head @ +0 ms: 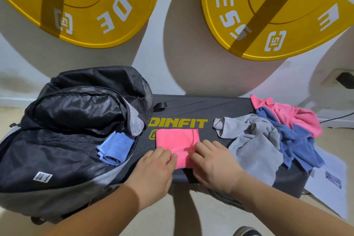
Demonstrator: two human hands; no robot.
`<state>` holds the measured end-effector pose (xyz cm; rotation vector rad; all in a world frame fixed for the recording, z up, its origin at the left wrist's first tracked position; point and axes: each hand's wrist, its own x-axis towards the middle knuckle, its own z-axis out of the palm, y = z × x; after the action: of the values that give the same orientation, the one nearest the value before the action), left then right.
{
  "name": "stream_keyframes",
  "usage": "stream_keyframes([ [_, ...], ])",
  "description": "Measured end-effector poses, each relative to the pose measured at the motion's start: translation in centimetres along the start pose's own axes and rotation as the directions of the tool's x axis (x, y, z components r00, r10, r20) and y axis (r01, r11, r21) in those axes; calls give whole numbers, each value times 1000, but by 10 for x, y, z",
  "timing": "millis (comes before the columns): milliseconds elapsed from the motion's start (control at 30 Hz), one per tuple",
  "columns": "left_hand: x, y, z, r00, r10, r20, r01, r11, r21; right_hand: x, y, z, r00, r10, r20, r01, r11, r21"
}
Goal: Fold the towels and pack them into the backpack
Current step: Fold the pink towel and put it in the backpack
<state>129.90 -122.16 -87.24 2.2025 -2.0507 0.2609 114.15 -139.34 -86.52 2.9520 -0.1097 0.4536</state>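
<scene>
A pink towel (177,140), folded into a rectangle, lies on the dark step platform (191,107). My left hand (155,170) and my right hand (212,165) both pinch its near edge, fingers curled over the cloth. An open black and grey backpack (63,140) sits at the left, with a folded light-blue towel (115,149) at its opening. To the right lies a heap of unfolded towels: grey (254,145), dark blue (298,143) and pink (287,115).
Two yellow weight plates (82,5) (277,13) hang on the white wall behind the platform. A sheet of paper (333,178) lies on the floor at the right. A wall socket with a plug (342,80) is at the far right. A shoe tip (247,232) shows below.
</scene>
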Motion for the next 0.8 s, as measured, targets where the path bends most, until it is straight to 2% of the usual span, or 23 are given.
stream_keyframes([
  [200, 2, -8, 2, 988, -127, 90, 132, 990, -49, 6, 0, 12, 984, 106, 144, -93, 991, -91],
  [267, 4, -9, 1, 976, -186, 116, 199, 974, -112, 13, 2, 8, 966, 151, 208, -146, 988, -42],
  [333, 7, -13, -1, 960, -236, 152, 268, 931, -247, 22, 5, 2, 930, 218, 296, -243, 969, 50],
  [367, 9, -16, -4, 948, -262, 180, 309, 895, -323, 26, 8, -1, 894, 249, 373, -318, 938, 137],
  [433, 15, -20, -11, 915, -319, 246, 398, 811, -429, 33, 14, -8, 796, 276, 538, -496, 807, 319],
  [500, 15, -17, -13, 872, -391, 294, 488, 725, -486, 34, 21, -13, 739, 300, 603, -622, 648, 440],
  [533, 15, -15, -14, 861, -424, 282, 509, 706, -492, 33, 23, -14, 741, 337, 581, -646, 595, 479],
  [567, 15, -14, -13, 869, -442, 223, 494, 734, -466, 32, 23, -13, 746, 376, 549, -654, 569, 499],
  [633, 16, -15, -11, 913, -402, 68, 400, 850, -343, 29, 20, -9, 757, 433, 489, -650, 575, 497],
  [733, 17, -14, -5, 990, -133, -54, 122, 979, -165, 25, 12, -1, 822, 493, 285, -569, 736, 367],
  [800, 13, -8, 0, 996, -79, -29, 75, 991, -113, 26, 12, 4, 919, 392, 47, -392, 894, 218],
])
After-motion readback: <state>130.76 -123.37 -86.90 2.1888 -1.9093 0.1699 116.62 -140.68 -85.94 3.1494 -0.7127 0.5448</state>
